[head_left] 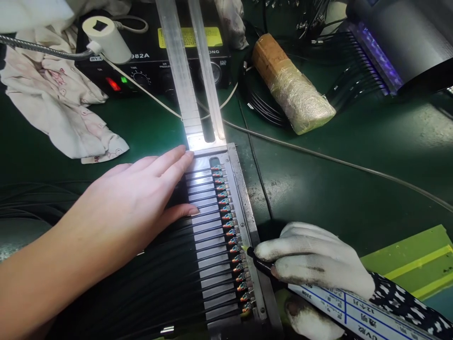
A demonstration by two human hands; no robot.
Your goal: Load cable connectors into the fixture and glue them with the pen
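My bare left hand (138, 193) lies over the upper left of a metal clamping jig (246, 208), fingers stretched out and thumb apart, touching its edge and the cables. A row of black cables (212, 257) lies across the jig. Their stripped ends, with small coloured wires and metal connectors (231, 231), line up along the right-hand rail. In a stained white glove, my right hand (314, 264) grips a labelled UV glue syringe (339, 309). Its dark nozzle points left, with the thin tip at a connector near the middle of the row.
Behind stands a black dispenser box (148, 71) with lit switches, beside white cloths (67, 104). A slotted metal bar (184, 85) extends back from the jig. At the back right are a plastic-wrapped block (293, 85), coiled cable and a violet-lit lamp (385, 56). A clear hose (318, 153) crosses the green table.
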